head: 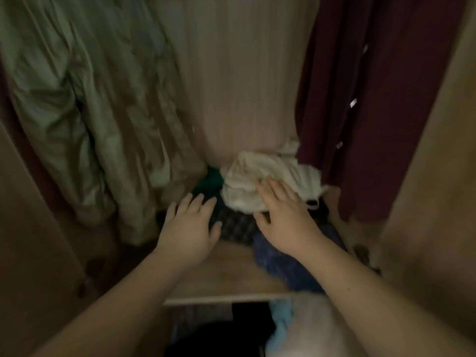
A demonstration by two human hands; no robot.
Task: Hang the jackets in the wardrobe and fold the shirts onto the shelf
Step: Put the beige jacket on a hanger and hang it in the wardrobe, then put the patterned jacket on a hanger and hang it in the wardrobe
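Observation:
I look down into a dim wardrobe. A crumpled white shirt (260, 181) lies on top of a pile on the wooden shelf (219, 271). Under it are a dark patterned garment (237, 228), a blue one (280, 264) and a green one (210, 181). My right hand (286, 217) lies flat with spread fingers, fingertips on the white shirt's near edge. My left hand (190, 225) is open, palm down, at the pile's left side, touching the dark garment. A pale green jacket (69, 104) hangs at the left. A maroon garment (365, 99) hangs at the right.
The wardrobe's wooden back panel (239, 73) shows between the hanging clothes. Wooden side walls (432, 202) close in left and right. Below the shelf edge a lower compartment holds dark and light blue cloth (280, 320).

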